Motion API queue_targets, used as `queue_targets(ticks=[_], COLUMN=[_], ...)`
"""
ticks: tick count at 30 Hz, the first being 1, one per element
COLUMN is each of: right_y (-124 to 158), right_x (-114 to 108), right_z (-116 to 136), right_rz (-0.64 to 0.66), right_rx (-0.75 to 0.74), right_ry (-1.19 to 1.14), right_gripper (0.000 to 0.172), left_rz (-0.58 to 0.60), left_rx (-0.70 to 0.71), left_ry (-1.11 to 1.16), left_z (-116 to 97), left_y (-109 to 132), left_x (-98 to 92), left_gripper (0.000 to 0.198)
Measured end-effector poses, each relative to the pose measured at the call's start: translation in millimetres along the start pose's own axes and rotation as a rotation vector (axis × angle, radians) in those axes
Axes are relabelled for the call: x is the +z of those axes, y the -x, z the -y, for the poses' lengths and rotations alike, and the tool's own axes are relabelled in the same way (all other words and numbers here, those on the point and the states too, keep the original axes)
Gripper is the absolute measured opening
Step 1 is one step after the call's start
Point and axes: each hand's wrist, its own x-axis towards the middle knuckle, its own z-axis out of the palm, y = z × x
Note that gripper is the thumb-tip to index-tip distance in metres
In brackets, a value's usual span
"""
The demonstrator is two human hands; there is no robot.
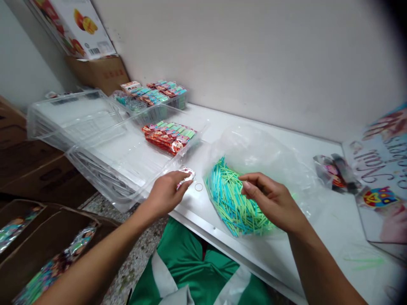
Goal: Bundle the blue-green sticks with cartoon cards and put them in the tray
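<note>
My left hand [167, 191] is at the table's front edge, thumb and forefinger curled round a small shiny printed packet [188, 170]; most of the packet is hidden behind the fingers. A thin rubber band [199, 187] lies just right of it on the white table. My right hand [270, 197] hovers over blue and green plastic sticks [230, 197], thin like straws, heaped in an open clear bag [254, 142]. Its thumb and forefinger are pinched close together, and whatever they may hold is too small to make out.
On the left stand clear plastic trays [104, 146], one with red packets [170, 137]. Behind is a filled clear box [178, 99]. Cardboard boxes [54, 241] with packets sit on the floor at left. A dark packet [337, 173] and a printed box [381, 169] are at right.
</note>
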Motion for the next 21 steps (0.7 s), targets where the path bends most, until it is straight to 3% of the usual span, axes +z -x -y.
queue_targets(ticks=[3, 5, 8, 14, 18, 21], right_y=[7.6, 14.0, 23.3, 36.5, 40.5, 40.0], right_x=[3.6, 4.0, 3.5, -0.2, 0.9, 18.1], right_z=[3.5, 4.1, 3.6, 3.5, -0.3, -3.9], right_rz=[0.004, -0.003, -0.029, -0.054, -0.021, -0.063], right_rx=[-0.052, -0.082, -0.083, -0.073, -0.068, -0.030], right_ry=[0.035, 0.066, 0.099, 0.129, 0.141, 0.055], right_gripper=[0.023, 0.023, 0.023, 0.022, 0.023, 0.029], left_rz=[-0.009, 0.006, 0.025, -0.009, -0.088, -0.331], left_rx=[-0.143, -0.200, -0.193, -0.194, -0.212, -0.267], left_ry=[-0.415, -0.543, -0.588, -0.583, -0.402, 0.140], left_z=[22.4, 32.4, 34.7, 31.6, 35.7, 22.9], left_y=[13.5, 11.9, 8.2, 8.0, 8.2, 14.1], left_x=[47.2, 64.4, 72.7, 75.9, 67.9, 55.8], left_gripper=[0.046, 0.040, 0.029, 0.025, 0.024, 0.025])
